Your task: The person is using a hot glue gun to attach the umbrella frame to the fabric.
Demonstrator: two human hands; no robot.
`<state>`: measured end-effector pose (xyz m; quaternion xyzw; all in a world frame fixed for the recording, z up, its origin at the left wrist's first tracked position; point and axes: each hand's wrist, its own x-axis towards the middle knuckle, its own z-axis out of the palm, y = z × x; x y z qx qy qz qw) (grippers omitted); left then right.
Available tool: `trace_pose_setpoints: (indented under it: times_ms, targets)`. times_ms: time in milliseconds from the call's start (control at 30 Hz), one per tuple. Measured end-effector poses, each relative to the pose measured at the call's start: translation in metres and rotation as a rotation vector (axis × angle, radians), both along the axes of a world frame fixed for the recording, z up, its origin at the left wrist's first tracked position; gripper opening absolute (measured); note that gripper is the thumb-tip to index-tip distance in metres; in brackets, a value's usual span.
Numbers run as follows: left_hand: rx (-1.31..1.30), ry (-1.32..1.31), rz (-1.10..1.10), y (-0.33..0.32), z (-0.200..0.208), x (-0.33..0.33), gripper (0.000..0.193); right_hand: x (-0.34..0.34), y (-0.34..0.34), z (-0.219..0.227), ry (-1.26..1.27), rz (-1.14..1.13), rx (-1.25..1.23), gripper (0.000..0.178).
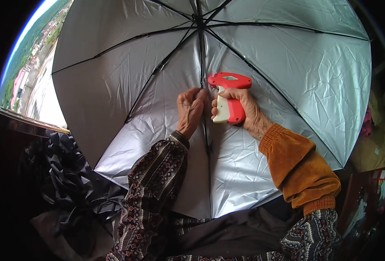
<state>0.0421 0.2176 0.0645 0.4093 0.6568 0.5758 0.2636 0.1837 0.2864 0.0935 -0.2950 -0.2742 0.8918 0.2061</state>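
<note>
An open umbrella [327,82] with a silver inner canopy spreads before me, its black ribs meeting at a hub [199,21] near the top. My left hand [189,112] is closed in a pinch at the middle rib [202,61], at the seam running down toward me. The fingertips partly hide what they grip. In my right hand [250,111] is a red and white tagging gun [231,81], its handle wrapped by my fingers. The gun's nose points left, just beside the rib and above my left fingertips.
Crumpled black fabric [64,169] lies at the lower left, and dark cloth [240,232] covers my lap. At the far left a window ledge [31,122] borders a bright outdoor view. A dark red box-like object [362,198] stands at the lower right.
</note>
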Motion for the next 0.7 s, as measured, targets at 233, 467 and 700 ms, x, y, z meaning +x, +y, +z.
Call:
trace_pose_setpoints:
  times_ms: [233, 467, 700]
  targets:
    - [0.001, -0.037, -0.014, 0.003, -0.003, 0.003, 0.028, -0.002, 0.006, -0.010, 0.068, 0.053, -0.006, 0.025]
    - [-0.036, -0.050, -0.015, -0.004, 0.006, 0.001, 0.030, -0.002, 0.010, -0.015, 0.105, 0.091, -0.014, 0.024]
    - [-0.011, -0.016, -0.023, -0.003, 0.002, 0.001, 0.030, -0.001, 0.010, -0.013, 0.110, 0.102, -0.013, 0.024]
